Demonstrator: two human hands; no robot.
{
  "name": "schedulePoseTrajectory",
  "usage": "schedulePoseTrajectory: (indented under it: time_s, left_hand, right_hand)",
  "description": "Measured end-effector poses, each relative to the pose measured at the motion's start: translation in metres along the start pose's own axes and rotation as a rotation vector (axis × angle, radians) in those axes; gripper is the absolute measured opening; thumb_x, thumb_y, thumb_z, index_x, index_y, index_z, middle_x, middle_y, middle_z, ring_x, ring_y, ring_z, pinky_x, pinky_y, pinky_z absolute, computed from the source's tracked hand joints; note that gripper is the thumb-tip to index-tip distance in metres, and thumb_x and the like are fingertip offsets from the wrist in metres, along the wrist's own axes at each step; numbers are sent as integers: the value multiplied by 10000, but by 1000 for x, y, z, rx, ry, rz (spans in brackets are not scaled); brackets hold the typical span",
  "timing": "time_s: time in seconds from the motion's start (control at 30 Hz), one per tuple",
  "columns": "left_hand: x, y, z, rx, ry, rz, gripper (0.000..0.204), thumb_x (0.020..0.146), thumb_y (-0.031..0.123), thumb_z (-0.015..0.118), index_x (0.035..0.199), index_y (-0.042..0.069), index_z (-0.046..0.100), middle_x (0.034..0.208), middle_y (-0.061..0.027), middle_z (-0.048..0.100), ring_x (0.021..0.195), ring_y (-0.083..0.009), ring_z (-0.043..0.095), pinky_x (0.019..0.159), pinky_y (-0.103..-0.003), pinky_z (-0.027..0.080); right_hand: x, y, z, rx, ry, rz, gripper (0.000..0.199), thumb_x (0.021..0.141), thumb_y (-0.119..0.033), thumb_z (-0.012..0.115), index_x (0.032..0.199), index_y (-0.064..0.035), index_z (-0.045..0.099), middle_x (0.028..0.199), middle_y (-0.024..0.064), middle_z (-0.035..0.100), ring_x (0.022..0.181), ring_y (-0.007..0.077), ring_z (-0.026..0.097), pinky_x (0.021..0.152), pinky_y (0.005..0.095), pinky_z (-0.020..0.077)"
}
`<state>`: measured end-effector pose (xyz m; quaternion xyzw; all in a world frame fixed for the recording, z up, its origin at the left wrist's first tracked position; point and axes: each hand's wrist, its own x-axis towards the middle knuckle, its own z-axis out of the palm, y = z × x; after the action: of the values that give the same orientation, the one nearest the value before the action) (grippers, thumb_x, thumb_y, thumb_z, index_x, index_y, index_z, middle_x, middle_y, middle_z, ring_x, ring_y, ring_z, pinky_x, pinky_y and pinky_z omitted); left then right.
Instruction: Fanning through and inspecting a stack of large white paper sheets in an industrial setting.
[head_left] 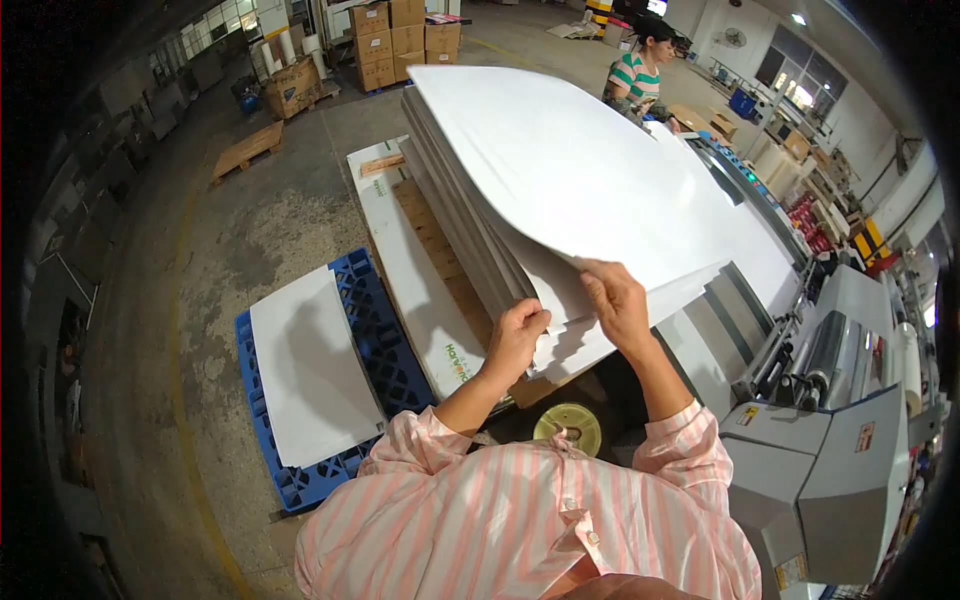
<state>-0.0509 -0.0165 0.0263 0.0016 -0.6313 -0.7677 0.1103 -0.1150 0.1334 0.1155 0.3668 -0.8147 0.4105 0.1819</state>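
Right hand [617, 300] pinches the lifted top sheets [580, 170]; left hand [515, 338] grips, seemingly, the stack [455, 215] edge. Most sheets remain unlifted.

I see my left hand [515, 338] and right hand [618, 303] side by side at the near edge of the tall stack of large white paper sheets [470, 220], the right one under the lifted top sheets [580, 170]. The stack sits on a wooden pallet [440, 250]. Left of it lies a blue plastic pallet [375, 330] with a white sheet [310, 370] on it. To my right stands the grey machine [830, 440]. Behind the stack, a person in a striped shirt [635, 80] stands beside that machine; brown cardboard boxes [395, 40] are stacked far behind on the left.
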Motion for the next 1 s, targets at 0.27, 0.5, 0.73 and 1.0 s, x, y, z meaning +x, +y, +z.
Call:
schedulePoseTrajectory:
  time_s: [0.27,0.5,0.73,1.0]
  left_hand:
    - [-1,14,2,-181,78,-83,306,882,209,563,1118,15,577,862,-24,564,787,-65,529,653,-233,462]
    - [-2,4,-3,127,-2,115,371,834,53,570,1203,51,535,638,32,507,577,-34,446,516,-196,365]
    - [-2,22,-5,-392,54,-86,672,882,75,518,1423,110,121,887,-69,508,749,-149,560,667,-328,549]
    - [10,20,-13,-491,30,-157,562,857,65,564,1299,-90,252,885,-90,548,754,-161,587,632,-314,553]
  right_hand:
    - [-16,15,10,-116,-219,-149,353,856,-271,531,1125,-50,586,1155,148,556,1097,308,478,906,380,383]
    - [24,6,-13,767,284,470,484,922,-391,482,976,74,608,888,87,610,814,128,531,765,279,425]
    - [-7,9,8,-129,-108,-48,281,796,-95,586,1076,-82,608,1025,93,622,930,284,562,795,366,452]
    - [-7,-12,-1,-363,-100,-368,515,615,9,596,1117,-99,580,1095,56,587,815,227,562,685,313,487]
